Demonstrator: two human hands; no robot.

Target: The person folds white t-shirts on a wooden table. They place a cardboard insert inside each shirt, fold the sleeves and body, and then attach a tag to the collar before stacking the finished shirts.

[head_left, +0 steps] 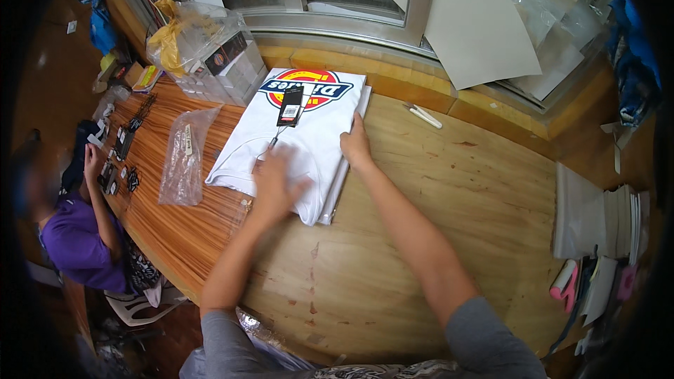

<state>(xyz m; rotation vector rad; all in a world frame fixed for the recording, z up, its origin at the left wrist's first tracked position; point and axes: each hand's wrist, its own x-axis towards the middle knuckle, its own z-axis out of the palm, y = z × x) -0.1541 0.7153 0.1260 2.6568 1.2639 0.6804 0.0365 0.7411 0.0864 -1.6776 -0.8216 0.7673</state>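
A folded white T-shirt lies on the table, its printed chest logo in red, yellow and blue toward the window. On it rests a black hang tag with a white label, tied by a cord near the collar. Over the collar is my left hand, blurred by motion, thumb apart from the fingers and nothing visible in it. My right hand grips the shirt's right edge, the thumb on top and the other fingers partly hidden. Another folded, plastic-wrapped piece shows underneath.
A clear plastic bag lies to the left. Small scissors or snips lie right of the shirt. A bagged box stands by the window. At far left sits a co-worker in a purple shirt. Stacked packets stand far right.
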